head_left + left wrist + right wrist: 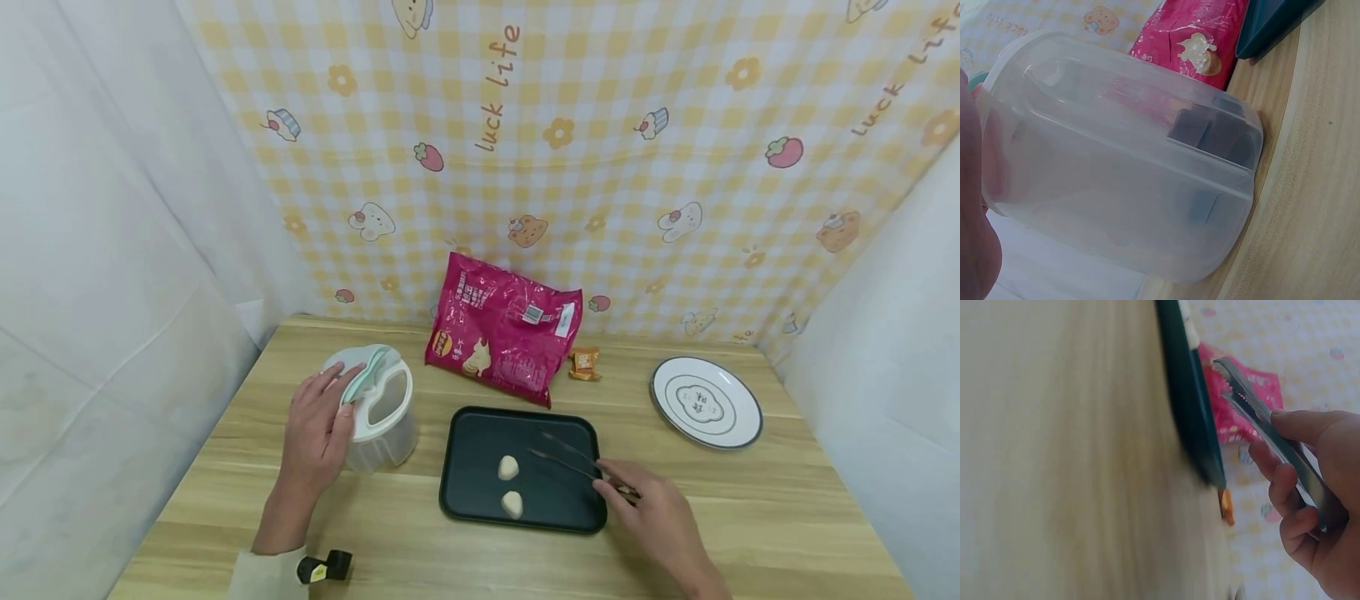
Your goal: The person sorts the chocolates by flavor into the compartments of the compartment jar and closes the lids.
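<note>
My left hand [317,437] grips the top of a clear plastic container [1116,162]. Its fingers lie over a raised, green-edged flap [363,382], the thumb at the front of the lid. One opening in the white lid shows beside the flap, and dark shapes show through the container's wall in the left wrist view. My right hand [660,512] holds metal tongs [1297,461], their toothed tips slightly apart with nothing between them. They reach over the right half of a dark tray [472,450]. Two small pale pieces [508,467] lie on that tray.
Behind the tray lies a magenta snack bag [502,325], with a small orange wrapped packet [585,363] at its right. A white plate [738,417] with a dark rim is at the far right. A checked curtain [525,167] closes off the back of the table.
</note>
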`<state>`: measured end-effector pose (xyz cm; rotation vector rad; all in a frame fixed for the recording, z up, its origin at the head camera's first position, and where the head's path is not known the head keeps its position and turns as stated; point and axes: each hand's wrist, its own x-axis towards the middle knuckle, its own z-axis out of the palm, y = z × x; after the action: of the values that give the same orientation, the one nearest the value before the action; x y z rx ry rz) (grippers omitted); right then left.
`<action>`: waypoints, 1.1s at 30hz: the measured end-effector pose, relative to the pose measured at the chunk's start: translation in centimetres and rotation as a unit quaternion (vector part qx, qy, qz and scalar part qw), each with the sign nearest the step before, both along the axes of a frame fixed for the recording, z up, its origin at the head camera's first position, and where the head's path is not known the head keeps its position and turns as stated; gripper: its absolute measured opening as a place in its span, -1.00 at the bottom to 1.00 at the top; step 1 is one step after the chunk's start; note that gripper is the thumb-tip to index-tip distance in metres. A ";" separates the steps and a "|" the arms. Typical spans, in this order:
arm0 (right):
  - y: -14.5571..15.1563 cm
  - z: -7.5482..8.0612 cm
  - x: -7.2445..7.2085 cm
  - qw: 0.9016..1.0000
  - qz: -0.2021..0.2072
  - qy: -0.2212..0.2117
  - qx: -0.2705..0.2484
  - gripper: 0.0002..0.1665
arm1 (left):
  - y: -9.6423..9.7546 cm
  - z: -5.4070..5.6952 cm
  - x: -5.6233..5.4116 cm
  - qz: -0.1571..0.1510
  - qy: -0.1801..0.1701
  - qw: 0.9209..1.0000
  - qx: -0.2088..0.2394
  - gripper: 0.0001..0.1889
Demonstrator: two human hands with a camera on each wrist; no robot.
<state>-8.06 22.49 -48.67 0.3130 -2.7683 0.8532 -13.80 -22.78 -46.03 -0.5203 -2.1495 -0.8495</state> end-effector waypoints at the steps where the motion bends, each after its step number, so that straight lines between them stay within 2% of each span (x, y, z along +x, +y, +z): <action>1: 0.3 -0.1 0.1 1.000 -0.001 -0.004 0.002 -0.67 | 0.0 0.0 0.0 0.000 0.000 1.000 -0.001 -0.52; 7: 1.6 -0.6 0.3 1.000 -0.004 -0.022 0.011 -0.69 | 0.1 0.0 0.0 -0.001 0.008 1.000 0.001 -0.52; 13: 2.2 -0.6 0.1 0.996 -0.016 -0.085 0.018 -0.70 | 0.1 0.0 0.0 0.000 0.008 1.000 0.001 -0.52; 17: 2.3 -0.6 0.0 0.993 -0.022 -0.109 0.036 -0.70 | 0.0 -0.1 0.0 0.002 -0.002 1.000 -0.002 -0.52; 25: 2.4 -0.6 -0.1 0.991 -0.026 -0.119 0.060 -0.70 | -0.1 -0.2 0.0 0.003 -0.012 1.000 -0.006 -0.52; 33: 2.5 -0.9 0.0 0.993 -0.018 -0.103 0.055 -0.74 | -0.1 -0.2 0.1 0.006 -0.014 1.000 -0.008 -0.51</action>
<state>-8.10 24.96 -49.54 0.2017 -3.0100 0.7642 -13.73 -22.85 -46.21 -0.5063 -2.1853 -0.8384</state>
